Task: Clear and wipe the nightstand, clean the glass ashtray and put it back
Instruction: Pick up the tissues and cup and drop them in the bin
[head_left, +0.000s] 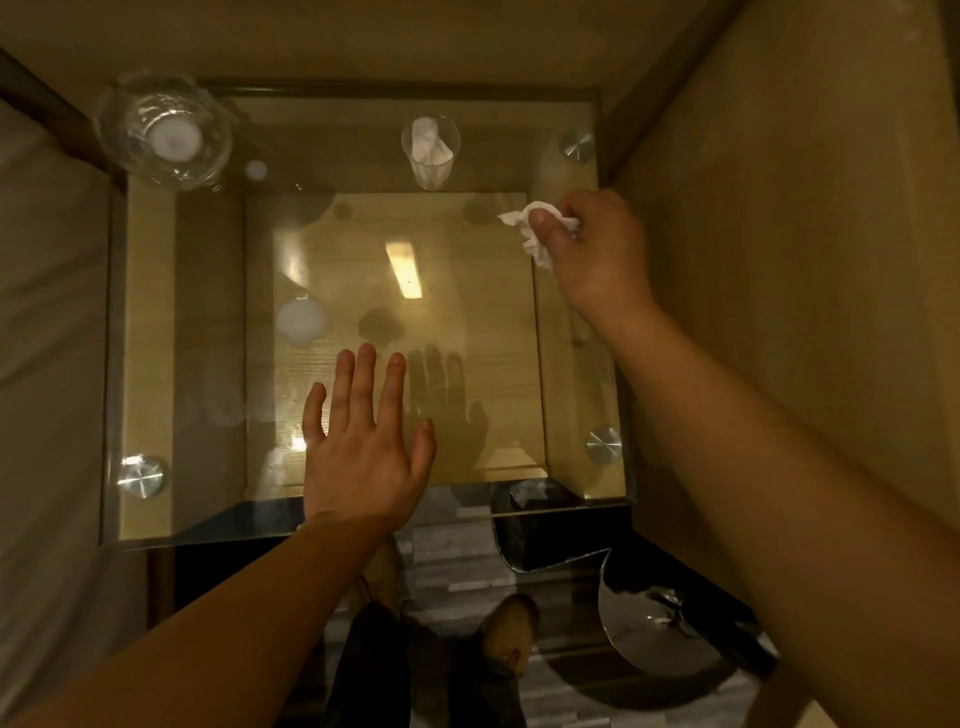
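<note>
I look straight down on a glass-topped nightstand (171, 364) with round metal studs at its corners. At the far left corner rests a clear glass ashtray (165, 132). A drinking glass (430, 150) with crumpled white tissue inside stands at the far middle. My right hand (587, 244) pinches a crumpled white tissue (530, 228) against the glass near the far right corner. Flat on the near part of the glass lies my left hand (363, 441), fingers spread, holding nothing.
A bed edge (47, 364) runs along the left. A wooden panel (779, 260) closes the right side. On the floor below the near right corner stands a shiny black bin (654, 613) with its lid off. My shoes (511, 629) are by the near edge.
</note>
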